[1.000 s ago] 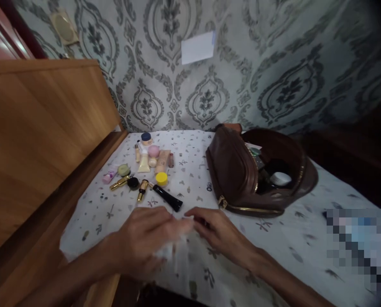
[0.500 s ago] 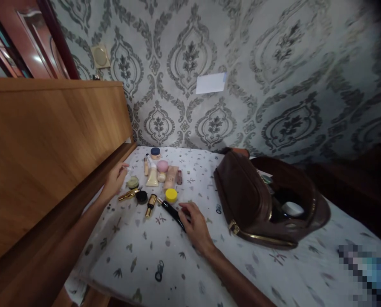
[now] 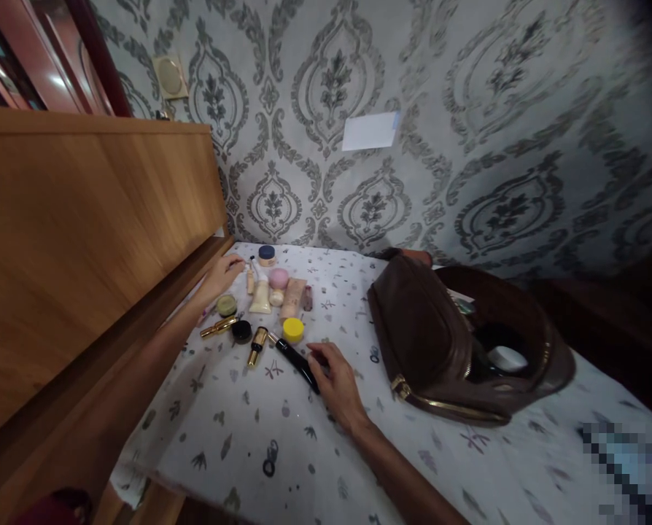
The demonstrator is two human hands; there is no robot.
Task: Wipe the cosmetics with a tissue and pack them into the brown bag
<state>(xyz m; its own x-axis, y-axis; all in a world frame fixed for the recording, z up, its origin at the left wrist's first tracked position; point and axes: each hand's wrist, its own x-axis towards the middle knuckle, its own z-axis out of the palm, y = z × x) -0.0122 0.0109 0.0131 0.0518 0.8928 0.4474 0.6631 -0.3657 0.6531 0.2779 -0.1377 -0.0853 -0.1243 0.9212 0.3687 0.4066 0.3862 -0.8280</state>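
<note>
My left hand (image 3: 222, 278) reaches over the far left of the cloth, fingers stretched out. Its fingertips are close to a slim beige tube with a dark cap (image 3: 250, 280); I cannot tell whether they touch. My right hand (image 3: 335, 385) rests on the cloth, fingers loosely bent and apart, against the end of a black stick-shaped cosmetic (image 3: 296, 361). Between the hands lie a cream squeeze tube (image 3: 261, 297), a pink sponge (image 3: 278, 278), a beige tube (image 3: 293, 299), a yellow-lidded jar (image 3: 293, 329), a black-lidded pot (image 3: 241, 332) and a black-and-gold bottle (image 3: 257, 346).
A brown bag (image 3: 421, 321) stands unzipped on the right, a white item (image 3: 506, 358) inside. A blue-lidded jar (image 3: 266, 255) sits near the wall. A green pot (image 3: 226, 305) and gold tube (image 3: 218, 327) lie left. A wooden panel (image 3: 96, 233) borders the left side.
My left hand has moved away from me and slightly right, nearer the slim beige tube. My right hand stays beside the black stick. The view has shifted slightly.
</note>
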